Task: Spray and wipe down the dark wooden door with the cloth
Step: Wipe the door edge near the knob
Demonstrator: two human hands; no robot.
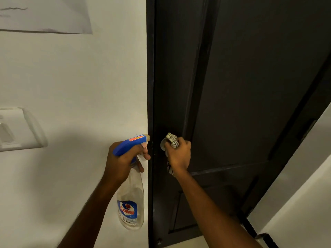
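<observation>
At the left edge of the dark wooden door (241,86), the right hand (179,154) has its fingers curled tightly round a bunched cloth (172,140) and holds it against the door at the height of a pale round knob (162,144). The cloth is light with dark stripes. One wad sticks out above the knuckles and touches the knob, and a tail of it hangs below the heel of the hand. The knob is mostly hidden behind the cloth and fingers, so only its left rim shows.

Just beside it, the left hand (121,161) grips a spray bottle (131,203) by the neck, with a finger hooked over the trigger under the blue spray head. The nozzle points right, towards the dark door frame (150,68), and nearly reaches it. The clear body of the bottle hangs below the hand in front of the white wall (89,77). It carries a blue label reading "Colin" and looks close to empty.

The two hands are near each other but apart, with the frame between them. Both forearms reach up from the bottom of the view.

On the wall to the far left sits a white switch plate (19,129), and a pale sheet of paper (44,13) hangs near the top left corner.
</observation>
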